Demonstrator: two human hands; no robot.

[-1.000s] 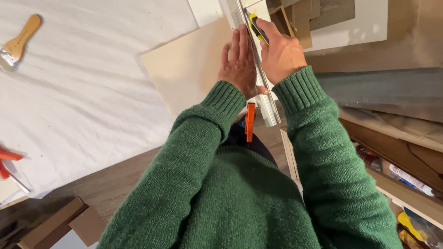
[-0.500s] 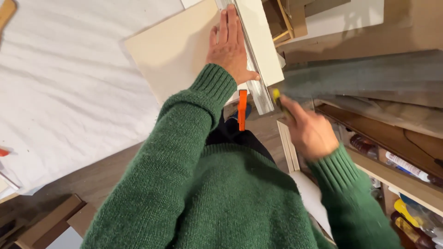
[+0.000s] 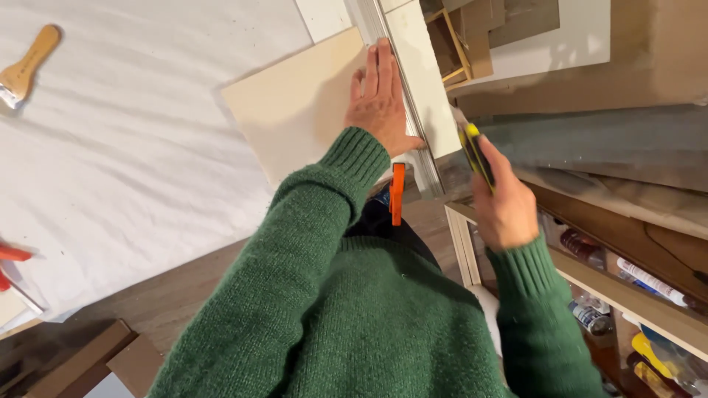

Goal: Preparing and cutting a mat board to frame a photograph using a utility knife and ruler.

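White-sheeted table (image 3: 133,147); knife (image 3: 476,151) in right hand (image 3: 505,206)

Cream board (image 3: 295,110); yellow-black utility knife (image 3: 476,151); orange clamp (image 3: 397,193); green sweater sleeve (image 3: 324,214) (ribbed knit); white cloth (image 3: 110,147).

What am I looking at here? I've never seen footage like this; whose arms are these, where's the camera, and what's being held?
There is no machine: the arms in green sleeves belong to a person, and the camera sits on their head, looking down. The left hand lies flat, pressing a pale square board and a long metal straightedge onto a white cloth that covers the table. The right hand is off to the side, gripping a yellow-and-black utility knife. An orange clamp sits at the near end of the straightedge. A wooden-handled brush lies at the far left.
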